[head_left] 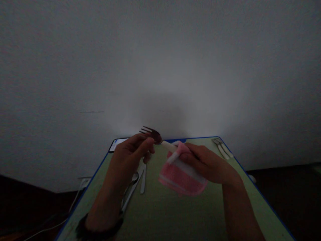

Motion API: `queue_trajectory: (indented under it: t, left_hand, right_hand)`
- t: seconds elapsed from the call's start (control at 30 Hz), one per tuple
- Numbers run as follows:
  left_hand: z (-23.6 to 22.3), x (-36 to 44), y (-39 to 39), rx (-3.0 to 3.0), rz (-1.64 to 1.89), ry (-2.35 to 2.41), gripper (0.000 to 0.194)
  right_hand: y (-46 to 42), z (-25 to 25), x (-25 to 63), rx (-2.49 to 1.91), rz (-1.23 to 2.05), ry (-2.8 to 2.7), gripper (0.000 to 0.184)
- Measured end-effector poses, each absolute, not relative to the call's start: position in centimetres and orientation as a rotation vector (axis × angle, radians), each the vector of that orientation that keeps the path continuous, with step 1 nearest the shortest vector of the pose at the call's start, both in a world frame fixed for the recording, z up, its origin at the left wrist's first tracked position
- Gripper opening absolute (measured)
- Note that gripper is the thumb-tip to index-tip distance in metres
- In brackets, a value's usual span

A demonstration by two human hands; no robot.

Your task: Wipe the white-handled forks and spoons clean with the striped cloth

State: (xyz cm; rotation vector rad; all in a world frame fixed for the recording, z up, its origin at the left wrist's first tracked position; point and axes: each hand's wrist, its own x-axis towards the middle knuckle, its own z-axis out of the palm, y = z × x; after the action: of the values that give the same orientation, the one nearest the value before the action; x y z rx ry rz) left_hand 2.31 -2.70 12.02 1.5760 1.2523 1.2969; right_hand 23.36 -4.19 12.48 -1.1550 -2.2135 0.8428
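A fork [168, 146] with a pale handle and dark metal tines is held up over the table, its tines pointing left. My left hand [130, 154] is closed at the fork's head, thumb and fingers curled just below the tines. My right hand [208, 162] grips a pink and white cloth [183, 177] folded around the handle's end, which it hides. The cloth's lower part hangs loose. Under my left hand lie a spoon [135, 177] and several other pieces of cutlery [143, 182], partly covered by the forearm.
At the right rear corner of the green table [175, 214] lie two forks [222, 149] with pale handles. A phone [115, 144] with a lit screen sits at the left rear corner. A plain wall [160, 67] rises behind; a white cable [50, 229] runs at the left.
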Motion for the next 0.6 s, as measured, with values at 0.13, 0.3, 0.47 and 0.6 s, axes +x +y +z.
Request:
queue_trajectory:
  t: [0.13,0.3,0.47,0.6]
  left_hand:
    - [11.6,3.9,-3.1,1.511,1.138,1.037,0.033]
    - [10.9,4.6,-2.9,1.508,1.157,1.039,0.015]
    - [10.6,4.5,-2.8,1.415,1.345,1.029,0.018]
    - [11.8,4.1,-3.3,1.363,1.456,0.975,0.023]
  right_hand:
    - [-4.1,12.4,22.5,-1.151,0.748,-2.115,0.03]
    - [-4.1,12.7,22.4,-1.054,0.733,-2.163,0.028]
    - [-3.6,11.9,23.1,-1.039,0.887,-2.067,0.034]
    - [-1.9,9.9,23.2,-0.945,1.113,-1.536,0.041]
